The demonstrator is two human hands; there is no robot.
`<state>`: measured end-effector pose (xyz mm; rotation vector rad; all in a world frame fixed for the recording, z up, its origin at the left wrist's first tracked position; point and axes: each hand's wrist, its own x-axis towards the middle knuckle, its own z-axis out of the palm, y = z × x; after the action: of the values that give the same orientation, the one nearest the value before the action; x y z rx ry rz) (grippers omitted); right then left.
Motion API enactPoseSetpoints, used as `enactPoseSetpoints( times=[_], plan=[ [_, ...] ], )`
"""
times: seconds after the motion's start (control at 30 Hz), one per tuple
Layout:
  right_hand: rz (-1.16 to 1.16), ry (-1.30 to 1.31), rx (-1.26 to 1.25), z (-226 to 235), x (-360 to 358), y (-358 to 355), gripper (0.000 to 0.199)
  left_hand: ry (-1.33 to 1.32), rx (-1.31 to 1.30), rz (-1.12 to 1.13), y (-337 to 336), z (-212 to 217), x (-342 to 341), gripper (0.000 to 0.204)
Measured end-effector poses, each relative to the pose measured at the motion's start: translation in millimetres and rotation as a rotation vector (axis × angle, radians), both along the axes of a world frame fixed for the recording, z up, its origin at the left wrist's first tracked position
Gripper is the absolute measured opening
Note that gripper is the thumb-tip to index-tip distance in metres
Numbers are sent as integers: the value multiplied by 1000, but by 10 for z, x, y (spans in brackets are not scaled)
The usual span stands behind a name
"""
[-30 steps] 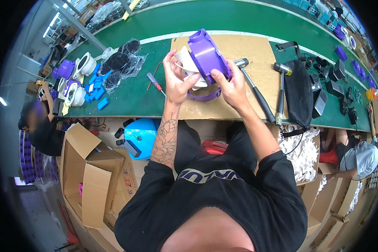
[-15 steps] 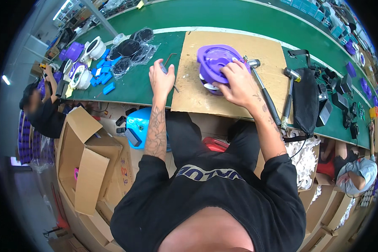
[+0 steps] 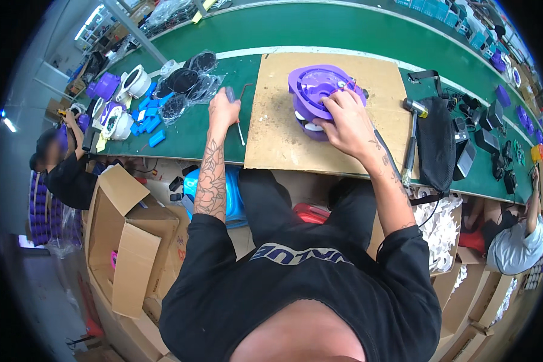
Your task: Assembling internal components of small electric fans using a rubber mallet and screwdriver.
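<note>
Your left hand [image 3: 224, 111] is curled closed around a screwdriver [image 3: 230, 94], left of the cardboard sheet [image 3: 277, 142]. Handle pokes out above your fingers, shaft angles out below toward your side of the bench; can't tell if the tip touches the green bench top [image 3: 187, 139]. Hex key [image 3: 245, 90] sits just right of that hand.

Your right hand [image 3: 351, 128] is on the purple housing [image 3: 311, 84], fingers half-bent over its top near the center, thumb at the near side. Can't tell if they're gripping or just pressing. Housing sits on the cardboard, white parts [image 3: 311, 127] showing at its near side.

One hammer [image 3: 386, 146] is partly hidden by your right forearm; a mallet [image 3: 412, 136] lies right of it, next to the black mesh pouch [image 3: 437, 145]. Blue pieces [image 3: 145, 114] and plastic-wrapped black discs [image 3: 184, 80] are off to your left.
</note>
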<state>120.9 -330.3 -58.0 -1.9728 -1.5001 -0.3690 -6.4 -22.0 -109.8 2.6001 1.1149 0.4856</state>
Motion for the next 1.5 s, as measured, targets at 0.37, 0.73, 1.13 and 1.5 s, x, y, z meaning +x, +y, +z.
enactPoseSetpoints(
  times=[0.37,0.73,1.13,1.5],
  plan=[
    [13,-59,-215,-112,-73,90,40,-820,-695,-381,-641,631,-35,54],
    [-282,272,168,-254,163,-485,32,-1148,-822,-724,-1236,641,610,53],
    [-626,409,-347,-708,332,-830,33,-944,-732,-772,-1391,511,718,53],
    [-360,1249,161,-198,262,-964,21,-949,-682,-736,-1305,501,781,58]
  ],
)
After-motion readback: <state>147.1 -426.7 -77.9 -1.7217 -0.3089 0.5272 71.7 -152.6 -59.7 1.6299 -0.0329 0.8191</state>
